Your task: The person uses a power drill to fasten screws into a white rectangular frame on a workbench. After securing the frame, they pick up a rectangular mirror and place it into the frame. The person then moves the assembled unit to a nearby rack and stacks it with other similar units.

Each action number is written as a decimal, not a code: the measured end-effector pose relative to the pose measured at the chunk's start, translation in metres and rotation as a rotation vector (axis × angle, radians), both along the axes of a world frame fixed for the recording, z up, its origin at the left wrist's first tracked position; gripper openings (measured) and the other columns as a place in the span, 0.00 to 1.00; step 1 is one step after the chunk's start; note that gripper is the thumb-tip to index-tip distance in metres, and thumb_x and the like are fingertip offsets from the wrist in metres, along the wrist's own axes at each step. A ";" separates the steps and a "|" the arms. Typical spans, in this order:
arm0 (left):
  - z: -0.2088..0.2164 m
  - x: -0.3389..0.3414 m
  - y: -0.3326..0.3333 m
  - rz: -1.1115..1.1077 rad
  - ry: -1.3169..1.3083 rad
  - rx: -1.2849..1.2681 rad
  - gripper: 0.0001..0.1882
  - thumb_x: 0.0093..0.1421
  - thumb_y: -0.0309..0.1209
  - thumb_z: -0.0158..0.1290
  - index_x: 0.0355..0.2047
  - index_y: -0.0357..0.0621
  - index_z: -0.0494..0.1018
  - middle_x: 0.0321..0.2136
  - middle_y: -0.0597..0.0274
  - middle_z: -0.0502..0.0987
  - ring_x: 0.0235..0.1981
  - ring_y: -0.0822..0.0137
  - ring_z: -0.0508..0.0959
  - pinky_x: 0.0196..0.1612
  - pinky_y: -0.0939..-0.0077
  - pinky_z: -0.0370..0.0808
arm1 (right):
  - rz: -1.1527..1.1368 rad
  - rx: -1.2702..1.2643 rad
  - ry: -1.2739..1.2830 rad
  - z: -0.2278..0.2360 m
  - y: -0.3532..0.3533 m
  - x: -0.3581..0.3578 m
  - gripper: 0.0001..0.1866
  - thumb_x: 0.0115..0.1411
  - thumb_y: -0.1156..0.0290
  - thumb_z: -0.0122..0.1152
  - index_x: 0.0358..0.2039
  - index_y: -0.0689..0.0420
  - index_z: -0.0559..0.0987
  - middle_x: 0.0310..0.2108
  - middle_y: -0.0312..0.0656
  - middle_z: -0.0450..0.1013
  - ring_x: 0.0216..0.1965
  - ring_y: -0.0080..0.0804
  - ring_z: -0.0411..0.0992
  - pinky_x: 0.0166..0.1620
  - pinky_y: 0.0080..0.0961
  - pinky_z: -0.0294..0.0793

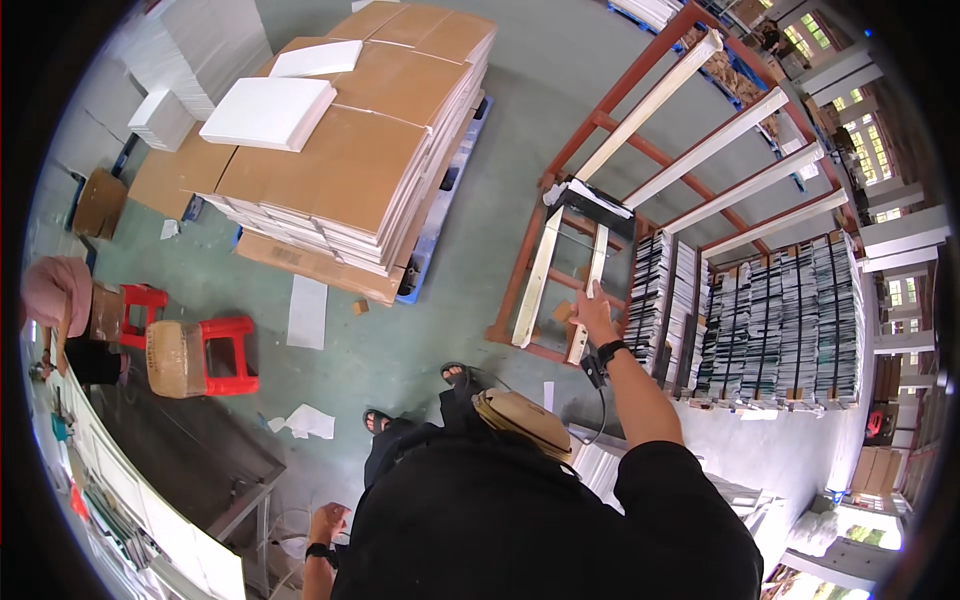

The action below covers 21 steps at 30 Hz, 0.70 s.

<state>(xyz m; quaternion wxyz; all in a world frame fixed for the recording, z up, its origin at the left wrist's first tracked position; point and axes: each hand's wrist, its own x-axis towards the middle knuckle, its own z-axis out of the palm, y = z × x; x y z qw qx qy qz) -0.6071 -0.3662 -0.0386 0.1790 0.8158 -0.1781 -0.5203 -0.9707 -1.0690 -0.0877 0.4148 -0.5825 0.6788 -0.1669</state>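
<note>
My right hand gripped the pale wooden slat of the red steel rack, its length running away ahead; my left hand hung low, loosely curled, empty.

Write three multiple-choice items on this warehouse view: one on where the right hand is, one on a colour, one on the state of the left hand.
1. Where is the right hand?
A. On a pale wooden rail of the red metal rack
B. On the red stool
C. On the cardboard stack

2. What colour are the stools beside the long table?
A. Blue
B. Red
C. Green

3. How is the left hand?
A. Raised overhead
B. Holding a cardboard sheet
C. Down low by the table corner, holding nothing that can be seen

Answers:
1. A: the fingers rest on a pale rail inside the rack.
2. B: both stools have red frames.
3. C: the hand hangs low near the table, with no object seen in it.
</note>
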 end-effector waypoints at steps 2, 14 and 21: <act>-0.014 -0.002 0.035 0.116 -0.017 -0.042 0.19 0.62 0.45 0.54 0.37 0.41 0.83 0.24 0.50 0.82 0.25 0.59 0.83 0.31 0.66 0.79 | -0.001 0.013 -0.019 -0.001 0.011 0.018 0.38 0.65 0.64 0.56 0.72 0.64 0.57 0.30 0.44 0.79 0.25 0.30 0.79 0.27 0.30 0.83; -0.105 0.091 0.158 0.059 -0.047 -0.423 0.15 0.68 0.39 0.51 0.40 0.39 0.78 0.25 0.54 0.80 0.29 0.65 0.79 0.32 0.67 0.75 | 0.479 0.057 -0.065 0.076 0.194 0.190 0.20 0.68 0.61 0.56 0.52 0.61 0.79 0.30 0.41 0.79 0.27 0.23 0.78 0.32 0.22 0.81; -0.041 0.151 0.155 0.331 0.111 -0.151 0.10 0.62 0.32 0.51 0.38 0.42 0.79 0.17 0.65 0.72 0.18 0.73 0.73 0.20 0.75 0.70 | 1.210 0.250 -0.567 0.290 0.365 0.372 0.12 0.69 0.62 0.60 0.42 0.56 0.84 0.33 0.37 0.82 0.31 0.24 0.79 0.37 0.22 0.77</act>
